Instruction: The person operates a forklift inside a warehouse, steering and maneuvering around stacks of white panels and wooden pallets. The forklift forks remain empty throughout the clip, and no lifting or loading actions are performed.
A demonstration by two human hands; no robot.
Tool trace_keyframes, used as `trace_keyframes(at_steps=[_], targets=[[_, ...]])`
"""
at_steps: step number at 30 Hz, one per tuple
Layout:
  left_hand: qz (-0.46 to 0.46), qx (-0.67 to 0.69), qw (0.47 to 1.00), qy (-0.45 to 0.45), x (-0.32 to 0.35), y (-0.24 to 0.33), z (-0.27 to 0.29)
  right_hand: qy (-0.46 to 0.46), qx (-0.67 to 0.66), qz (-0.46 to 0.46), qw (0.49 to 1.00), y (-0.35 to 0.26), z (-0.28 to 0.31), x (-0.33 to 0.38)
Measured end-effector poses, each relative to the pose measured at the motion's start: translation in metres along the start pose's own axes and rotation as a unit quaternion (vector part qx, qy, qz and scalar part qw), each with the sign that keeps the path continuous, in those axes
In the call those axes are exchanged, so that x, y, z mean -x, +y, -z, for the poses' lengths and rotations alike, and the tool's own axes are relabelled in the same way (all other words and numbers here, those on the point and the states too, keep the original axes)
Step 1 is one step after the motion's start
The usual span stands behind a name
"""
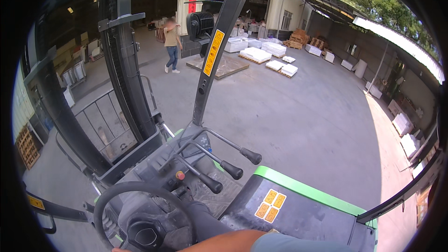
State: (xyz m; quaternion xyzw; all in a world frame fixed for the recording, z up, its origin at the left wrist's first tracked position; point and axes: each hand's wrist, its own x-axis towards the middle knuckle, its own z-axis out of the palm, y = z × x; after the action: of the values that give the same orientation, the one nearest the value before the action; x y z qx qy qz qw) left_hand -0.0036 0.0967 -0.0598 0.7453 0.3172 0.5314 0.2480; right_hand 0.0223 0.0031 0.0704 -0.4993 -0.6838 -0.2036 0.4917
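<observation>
A black steering wheel (103, 205) of a forklift fills the lower left. At its lower rim, a sliver of my left hand (120, 250) peeks in at the picture's edge, its fingers too cut off to read. My right forearm (228, 241) crosses the lower edge below a blue-grey sleeve (289, 242), while the right hand lies outside the picture. Three levers with black knobs (251, 156) rise to the right of the wheel, untouched. A red button (180, 175) sits on the dashboard between wheel and levers. My dark-trousered leg (205, 221) shows beside the wheel.
The forklift's black mast (122, 65) stands at the left. A person (171, 44) walks ahead near the dark hall opening. White slabs lie on pallets (255, 55) across the concrete yard (280, 112). Wooden pallets (296, 38) and wrapped stacks line the walls. A black side cover (298, 205) is at the right.
</observation>
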Motion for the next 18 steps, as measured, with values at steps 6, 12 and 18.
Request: trace_keyframes(at_steps=[6,12,18], targets=[[0.015,-0.005,1.000,0.015,0.002,-0.008,0.023,0.152,0.075,-0.057,0.984,0.071,0.069,-0.077],[0.046,0.019,0.999,0.017,0.014,-0.044,0.040,0.161,0.173,-0.124,0.964,0.082,0.154,-0.043],[0.046,-0.076,0.996,-0.002,0.021,0.005,0.066,0.132,0.190,-0.156,0.960,0.054,0.180,-0.008]])
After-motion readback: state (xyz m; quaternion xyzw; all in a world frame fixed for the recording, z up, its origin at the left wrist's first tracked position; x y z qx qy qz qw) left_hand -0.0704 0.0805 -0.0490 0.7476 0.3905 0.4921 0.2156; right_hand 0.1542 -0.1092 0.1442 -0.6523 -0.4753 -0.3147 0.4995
